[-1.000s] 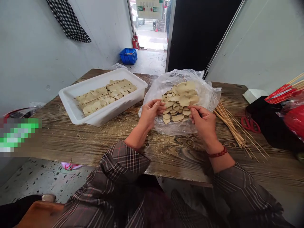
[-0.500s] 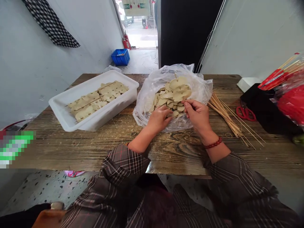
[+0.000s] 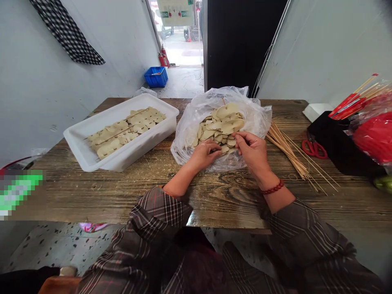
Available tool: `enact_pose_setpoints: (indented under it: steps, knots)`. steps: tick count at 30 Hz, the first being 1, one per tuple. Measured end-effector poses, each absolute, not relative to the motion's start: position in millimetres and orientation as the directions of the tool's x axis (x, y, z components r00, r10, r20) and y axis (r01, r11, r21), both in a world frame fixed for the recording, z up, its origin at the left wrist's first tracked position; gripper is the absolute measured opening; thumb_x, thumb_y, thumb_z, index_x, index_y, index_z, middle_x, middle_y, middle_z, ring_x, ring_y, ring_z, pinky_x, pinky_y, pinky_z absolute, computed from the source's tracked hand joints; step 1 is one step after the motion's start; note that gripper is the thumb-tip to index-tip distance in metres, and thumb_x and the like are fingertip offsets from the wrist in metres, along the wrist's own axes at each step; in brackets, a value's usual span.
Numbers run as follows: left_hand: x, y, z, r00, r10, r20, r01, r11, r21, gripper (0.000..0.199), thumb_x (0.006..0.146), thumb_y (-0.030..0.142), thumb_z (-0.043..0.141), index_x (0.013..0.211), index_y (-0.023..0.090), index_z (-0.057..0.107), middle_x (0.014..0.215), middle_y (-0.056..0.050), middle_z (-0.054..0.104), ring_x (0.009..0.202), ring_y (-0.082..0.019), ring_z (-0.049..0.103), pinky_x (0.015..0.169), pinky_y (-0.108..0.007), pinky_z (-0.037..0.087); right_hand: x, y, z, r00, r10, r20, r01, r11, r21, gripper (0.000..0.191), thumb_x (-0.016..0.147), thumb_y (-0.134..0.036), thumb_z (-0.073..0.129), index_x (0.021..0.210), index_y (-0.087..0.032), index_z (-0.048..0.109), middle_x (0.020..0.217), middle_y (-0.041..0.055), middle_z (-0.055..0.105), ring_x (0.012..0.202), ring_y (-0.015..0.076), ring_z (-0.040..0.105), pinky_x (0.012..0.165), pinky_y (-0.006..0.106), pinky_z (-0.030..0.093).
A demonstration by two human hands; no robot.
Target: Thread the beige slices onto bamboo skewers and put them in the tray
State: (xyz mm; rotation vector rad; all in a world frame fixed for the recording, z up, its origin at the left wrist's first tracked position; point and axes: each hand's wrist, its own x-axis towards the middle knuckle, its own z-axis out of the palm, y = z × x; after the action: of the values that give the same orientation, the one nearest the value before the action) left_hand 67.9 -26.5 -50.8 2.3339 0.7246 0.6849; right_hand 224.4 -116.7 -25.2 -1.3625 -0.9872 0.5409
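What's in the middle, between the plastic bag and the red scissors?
A bundle of thin wooden sticks lies between the plastic bag and the red scissors. You can see it in the head view.

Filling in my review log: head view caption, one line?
Left hand at loose beige slices in a plastic bag, right hand holding a stick threaded with more, white tray nearby.

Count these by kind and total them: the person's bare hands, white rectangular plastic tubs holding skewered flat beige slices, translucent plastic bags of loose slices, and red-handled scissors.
Left hand and right hand, both bare: 2
White rectangular plastic tub: 1
Translucent plastic bag of loose beige slices: 1
Red-handled scissors: 1
Total: 5
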Motion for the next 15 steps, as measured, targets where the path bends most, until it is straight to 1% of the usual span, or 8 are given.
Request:
enact_pose_setpoints:
  steps: [2,6,9,12,13,15]
  knots:
    - [67.4,-26.5,-49.8,0.719,0.632,0.288,0.319,-0.669,0.671,0.015,0.081,0.024,0.062,0.09,0.02,0.074,0.091,-0.007,0.067,0.091,-0.021,0.06,0.087,-0.034,0.045,224.1,-116.7,-24.8,0.508,0.821,0.261,0.213,0.174,-0.962,0.035,0.081,-0.043,0.062,0.093,-0.013,0.074,0.056,-0.0023,0.056,0.043,0.0078,0.043,0.042,0.023,0.033]
    - [68.3,-29.7,-48.6,0.72,0.635,0.279,0.376,-0.696,0.612,0.023,0.072,0.015,0.067,0.094,0.019,0.073,0.094,-0.007,0.065,0.091,-0.021,0.059,0.088,-0.035,0.046,223.9,-116.8,-25.0,0.507,0.817,0.273,0.223,0.181,-0.958,0.033,0.081,-0.043,0.063,0.092,-0.014,0.074,0.057,-0.0018,0.057,0.043,0.0081,0.043,0.042,0.023,0.033]
    - [70.5,-30.7,-48.9,0.72,0.629,0.293,0.382,-0.712,0.589,0.021,0.077,0.015,0.062,0.094,0.018,0.073,0.096,-0.008,0.066,0.093,-0.021,0.06,0.09,-0.035,0.046,224.1,-116.8,-26.6,0.504,0.815,0.286,0.223,0.197,-0.955,0.032,0.081,-0.042,0.063,0.091,-0.014,0.073,0.056,-0.0028,0.056,0.042,0.0071,0.042,0.042,0.022,0.032]
    - [72.4,-29.8,-48.5,0.695,0.661,0.282,0.37,-0.665,0.648,0.017,0.081,0.014,0.057,0.087,0.017,0.073,0.093,-0.007,0.068,0.092,-0.019,0.061,0.089,-0.032,0.045,224.3,-116.8,-28.9,0.494,0.83,0.26,0.209,0.176,-0.962,0.032,0.081,-0.042,0.063,0.092,-0.013,0.073,0.057,-0.0031,0.056,0.043,0.0069,0.043,0.042,0.021,0.032]
    - [72.5,-29.3,-48.0,0.67,0.691,0.271,0.369,-0.627,0.686,0.016,0.081,0.014,0.056,0.083,0.016,0.072,0.089,-0.006,0.068,0.088,-0.018,0.061,0.087,-0.031,0.046,224.4,-116.8,-29.7,0.492,0.833,0.252,0.207,0.17,-0.964,0.032,0.081,-0.042,0.063,0.093,-0.014,0.074,0.057,-0.0029,0.057,0.043,0.007,0.043,0.042,0.021,0.033]
    - [71.0,-28.2,-46.4,0.593,0.77,0.236,0.343,-0.507,0.791,0.014,0.081,0.016,0.056,0.077,0.015,0.069,0.077,-0.003,0.066,0.077,-0.015,0.06,0.077,-0.027,0.047,224.6,-116.8,-30.8,0.491,0.835,0.247,0.208,0.163,-0.964,0.032,0.081,-0.042,0.063,0.093,-0.014,0.074,0.058,-0.0026,0.057,0.044,0.0073,0.044,0.042,0.021,0.033]
